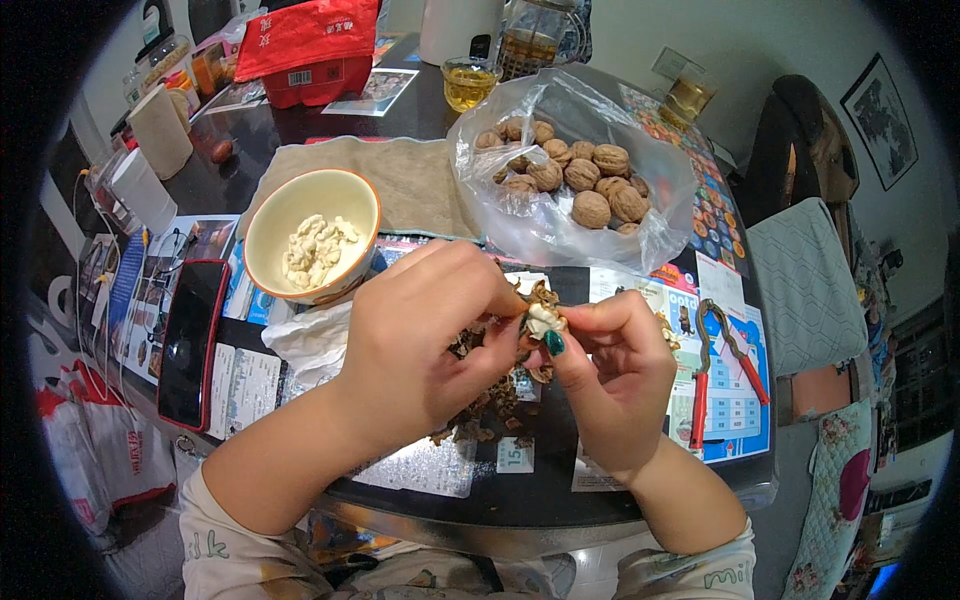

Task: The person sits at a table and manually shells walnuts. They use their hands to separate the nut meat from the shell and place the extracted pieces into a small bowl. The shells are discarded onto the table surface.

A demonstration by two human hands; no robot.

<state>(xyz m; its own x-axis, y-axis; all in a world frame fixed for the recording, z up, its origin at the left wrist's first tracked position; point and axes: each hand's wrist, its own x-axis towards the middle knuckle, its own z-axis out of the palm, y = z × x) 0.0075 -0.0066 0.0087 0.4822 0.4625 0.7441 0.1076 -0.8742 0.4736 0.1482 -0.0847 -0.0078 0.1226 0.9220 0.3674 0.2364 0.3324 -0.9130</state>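
A pale, partly peeled walnut kernel (543, 321) is pinched between the fingertips of my left hand (431, 330) and my right hand (619, 360). Broken shells and brown skins (491, 409) lie heaped on the table beneath, partly covered by my left hand. To the upper left of that hand stands a cream bowl (259, 232) with an orange rim, holding peeled walnut kernels (315, 251). Whole walnuts (581, 174) fill an open clear plastic bag (495, 217) beyond my hands. A nutcracker (703, 367) with red handles rests right of my right hand.
A phone (193, 345) in a red case lies at the left, near crumpled tissue (311, 341). Behind the bowl is a folded tan cloth (412, 180). A glass cup of tea (471, 84), a French press (532, 45) and a red pouch (315, 56) stand farther back.
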